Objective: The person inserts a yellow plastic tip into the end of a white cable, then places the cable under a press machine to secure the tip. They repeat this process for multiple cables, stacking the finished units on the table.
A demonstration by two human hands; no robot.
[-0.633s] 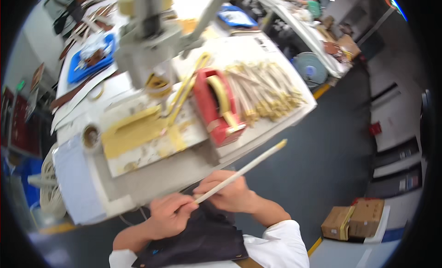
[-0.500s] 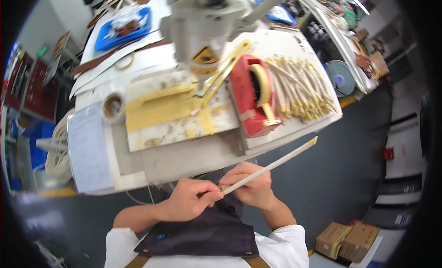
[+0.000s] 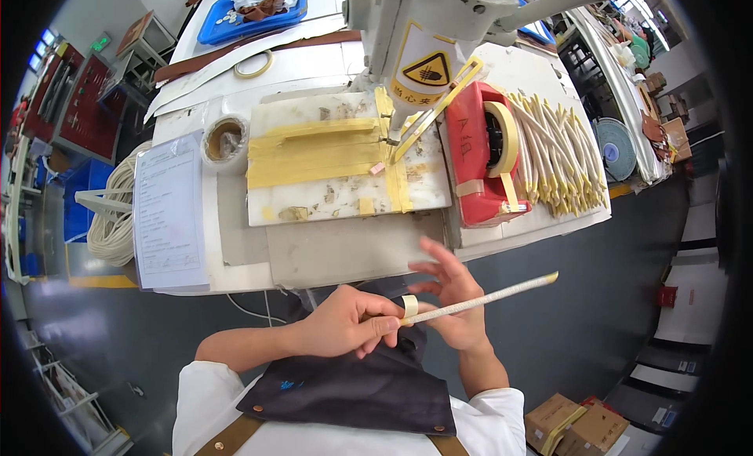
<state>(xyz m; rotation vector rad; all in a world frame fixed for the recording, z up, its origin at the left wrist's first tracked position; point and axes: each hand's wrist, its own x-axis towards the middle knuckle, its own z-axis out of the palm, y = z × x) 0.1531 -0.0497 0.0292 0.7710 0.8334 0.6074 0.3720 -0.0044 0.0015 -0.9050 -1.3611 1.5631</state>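
My left hand [image 3: 339, 324] pinches the near end of a white cord piece [image 3: 498, 294] between thumb and fingers, in front of the table edge. The cord points right and slightly up, its far tip yellow. A short pale-yellow strip of tape [image 3: 410, 305] stands up from the cord beside my left fingertips. My right hand [image 3: 459, 303] is open with fingers spread, and the cord crosses in front of its palm. Beyond it on the table sits a red tape dispenser [image 3: 469, 138] with a yellow tape roll, its loose end hanging at the front.
Many similar cords [image 3: 557, 158] with yellow ends lie right of the dispenser. A press-like machine [image 3: 447, 32] with a warning sign rises over a white board [image 3: 337, 197] patched with yellow tape. At left are a paper sheet [image 3: 169, 213], a clear tape roll [image 3: 225, 138] and coiled cord [image 3: 114, 221].
My right hand has let go of the cord and opened its fingers. A strip of tape now shows standing at the cord's near end. The cord slopes less steeply, and the whole view has shifted.
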